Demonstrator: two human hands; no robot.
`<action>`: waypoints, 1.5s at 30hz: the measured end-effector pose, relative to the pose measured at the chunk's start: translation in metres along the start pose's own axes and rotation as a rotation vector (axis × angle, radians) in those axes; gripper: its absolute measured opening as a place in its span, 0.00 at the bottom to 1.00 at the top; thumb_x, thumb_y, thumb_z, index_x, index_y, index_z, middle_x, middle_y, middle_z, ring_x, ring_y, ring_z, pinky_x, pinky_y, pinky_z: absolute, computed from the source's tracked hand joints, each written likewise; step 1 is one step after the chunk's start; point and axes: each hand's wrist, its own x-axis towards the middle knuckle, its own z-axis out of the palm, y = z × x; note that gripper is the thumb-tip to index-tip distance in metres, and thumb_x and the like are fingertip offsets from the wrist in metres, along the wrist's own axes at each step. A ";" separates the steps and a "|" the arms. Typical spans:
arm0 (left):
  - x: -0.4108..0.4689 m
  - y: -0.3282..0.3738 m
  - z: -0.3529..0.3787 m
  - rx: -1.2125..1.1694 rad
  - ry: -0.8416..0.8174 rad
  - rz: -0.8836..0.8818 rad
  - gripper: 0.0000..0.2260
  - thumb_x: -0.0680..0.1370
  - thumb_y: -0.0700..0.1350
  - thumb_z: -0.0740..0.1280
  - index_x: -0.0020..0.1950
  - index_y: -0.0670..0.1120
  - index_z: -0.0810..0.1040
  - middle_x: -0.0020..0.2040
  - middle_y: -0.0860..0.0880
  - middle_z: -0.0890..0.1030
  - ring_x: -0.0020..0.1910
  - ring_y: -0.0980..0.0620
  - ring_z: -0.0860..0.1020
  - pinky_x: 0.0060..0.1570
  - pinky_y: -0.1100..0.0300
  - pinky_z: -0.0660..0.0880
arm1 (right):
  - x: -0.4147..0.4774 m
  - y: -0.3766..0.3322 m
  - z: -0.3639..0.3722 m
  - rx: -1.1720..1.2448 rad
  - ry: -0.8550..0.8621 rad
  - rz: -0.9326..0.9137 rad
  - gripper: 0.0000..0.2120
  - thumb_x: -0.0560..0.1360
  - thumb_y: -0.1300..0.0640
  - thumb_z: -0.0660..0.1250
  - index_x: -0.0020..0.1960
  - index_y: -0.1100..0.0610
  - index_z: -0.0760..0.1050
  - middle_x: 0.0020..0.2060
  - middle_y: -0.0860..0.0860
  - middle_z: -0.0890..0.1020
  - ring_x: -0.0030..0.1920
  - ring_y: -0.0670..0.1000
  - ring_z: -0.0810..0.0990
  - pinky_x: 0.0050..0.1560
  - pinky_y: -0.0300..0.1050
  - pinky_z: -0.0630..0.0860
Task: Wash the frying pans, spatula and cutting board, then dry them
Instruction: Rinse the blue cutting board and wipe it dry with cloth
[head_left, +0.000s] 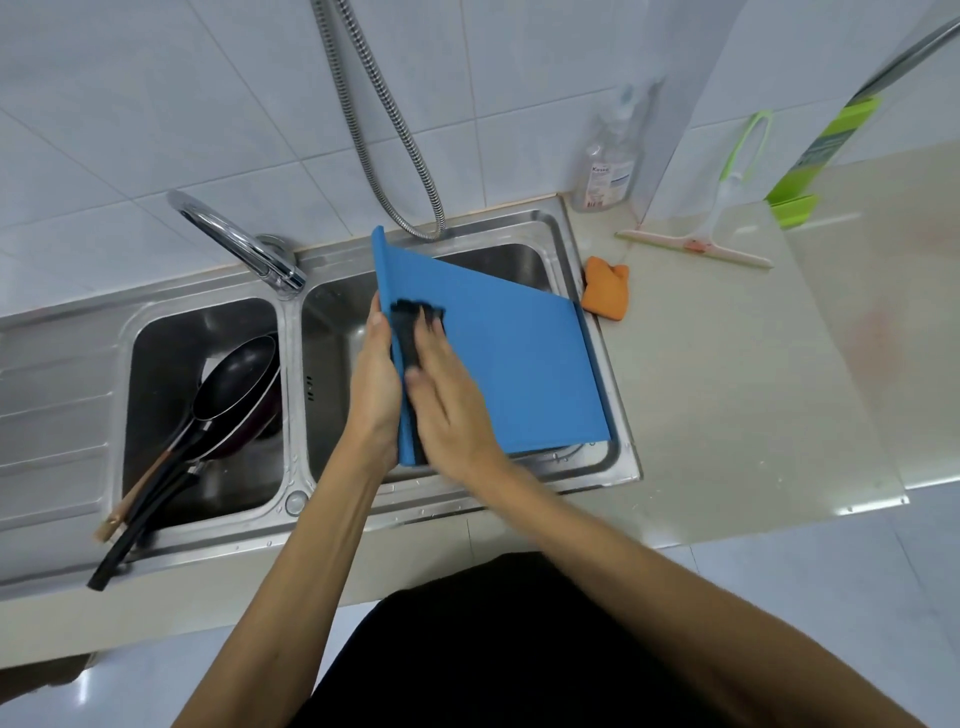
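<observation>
A blue cutting board stands tilted over the right sink basin. My left hand grips its left edge, fingers behind the board. My right hand presses a black scrubbing cloth flat against the board's face near that edge; the hand is blurred. Two black frying pans lie stacked in the left basin, handles over the front rim. A wooden-handled utensil, probably the spatula, lies beside those handles.
A chrome tap points over the divider and a metal hose hangs on the tiled wall. On the counter at the right lie an orange cloth, a soap bottle, a squeegee and a green holder.
</observation>
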 end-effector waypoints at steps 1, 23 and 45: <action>-0.001 0.001 0.000 -0.019 -0.012 -0.027 0.18 0.86 0.55 0.54 0.69 0.50 0.77 0.51 0.53 0.87 0.54 0.53 0.84 0.46 0.64 0.80 | -0.020 0.005 0.001 -0.033 -0.030 -0.022 0.29 0.84 0.51 0.49 0.82 0.58 0.50 0.81 0.53 0.55 0.81 0.48 0.51 0.81 0.53 0.52; 0.007 -0.013 -0.017 0.100 -0.013 0.098 0.17 0.85 0.54 0.58 0.73 0.53 0.73 0.59 0.56 0.84 0.57 0.53 0.83 0.56 0.53 0.81 | 0.123 0.133 -0.074 -0.367 0.058 0.341 0.30 0.85 0.44 0.49 0.82 0.57 0.51 0.81 0.56 0.54 0.81 0.55 0.50 0.80 0.51 0.47; 0.020 -0.016 -0.024 0.165 0.047 0.105 0.11 0.86 0.48 0.58 0.60 0.57 0.79 0.50 0.60 0.86 0.49 0.60 0.83 0.47 0.64 0.78 | 0.075 0.107 -0.028 -0.255 0.036 -0.108 0.26 0.81 0.55 0.53 0.78 0.63 0.62 0.78 0.62 0.62 0.79 0.61 0.58 0.79 0.53 0.54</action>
